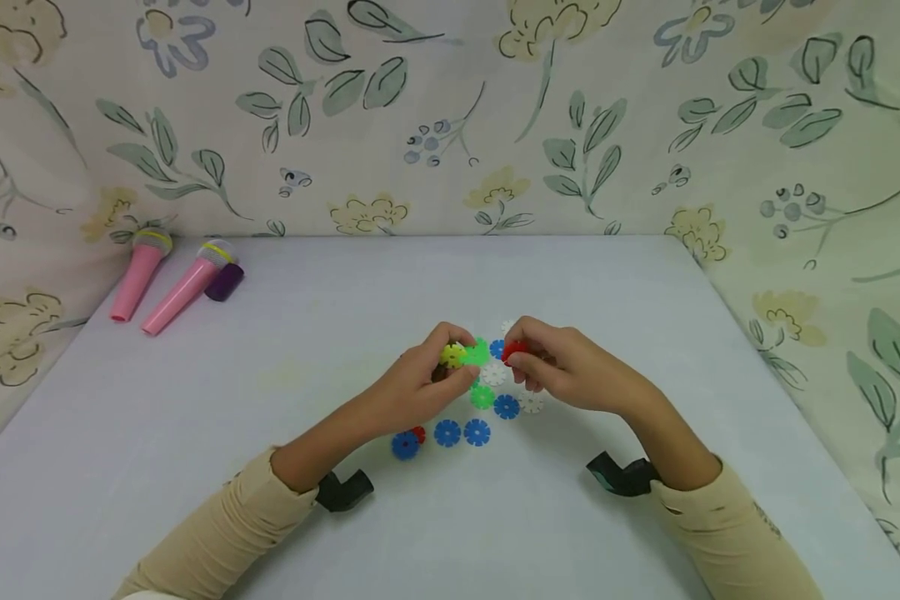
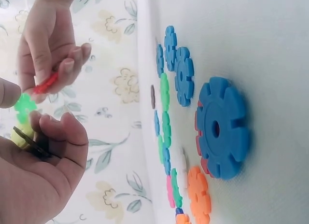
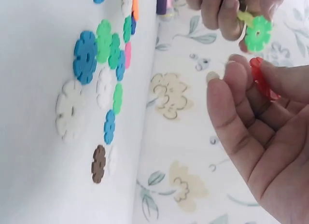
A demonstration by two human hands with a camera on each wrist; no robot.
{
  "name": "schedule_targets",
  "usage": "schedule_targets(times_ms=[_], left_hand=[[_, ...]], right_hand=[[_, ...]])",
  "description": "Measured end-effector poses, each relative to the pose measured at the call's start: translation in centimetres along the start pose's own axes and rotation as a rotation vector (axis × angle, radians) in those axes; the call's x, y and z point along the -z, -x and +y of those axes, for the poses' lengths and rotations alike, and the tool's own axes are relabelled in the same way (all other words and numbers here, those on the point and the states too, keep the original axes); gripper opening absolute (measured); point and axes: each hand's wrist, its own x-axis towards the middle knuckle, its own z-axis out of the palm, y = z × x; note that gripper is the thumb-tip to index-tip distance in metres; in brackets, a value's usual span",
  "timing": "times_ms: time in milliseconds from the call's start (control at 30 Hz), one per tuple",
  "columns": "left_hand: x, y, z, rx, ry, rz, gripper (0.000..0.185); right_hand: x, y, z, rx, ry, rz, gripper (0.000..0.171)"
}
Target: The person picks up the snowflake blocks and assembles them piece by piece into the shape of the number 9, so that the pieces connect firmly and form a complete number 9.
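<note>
My left hand pinches a small cluster of joined snowflake discs, a green one and a yellow one, just above the table. The same green disc shows in the right wrist view, and in the left wrist view the green disc sits above a dark disc. My right hand pinches a red disc close beside the green one; the red disc lies between thumb and fingers. Loose blue, green and white discs lie under and in front of both hands.
Two pink toy microphones and a purple cap lie at the table's far left. Flowered cloth walls close in the back and sides. Black wrist camera mounts sit near each cuff.
</note>
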Motion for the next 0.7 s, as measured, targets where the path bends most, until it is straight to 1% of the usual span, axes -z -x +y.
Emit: schedule_targets(times_ms=[133,267,367,500,700], left_hand=[[0.0,0.1,0.1,-0.003,0.005,-0.018,0.031],[-0.1,0.1,0.1,-0.017,0.015,-0.037,0.030],[-0.1,0.1,0.1,-0.025,0.005,-0.047,0.030],[-0.2,0.0,0.1,-0.012,-0.020,-0.061,0.030],[-0.3,0.0,0.0,0.006,-0.051,-0.074,0.030]], right_hand=[[-0.4,0.0,-0.8,0.024,0.008,0.012,0.020],[-0.8,-0.2,-1.0,0.053,0.034,0.035,0.020],[-1.1,-0.3,-1.0,0.081,0.058,0.049,0.021],[-1.5,-0.4,-1.0,0.106,0.082,0.066,0.023],[-1.9,-0.6,-1.0,0.104,0.090,0.097,0.027]])
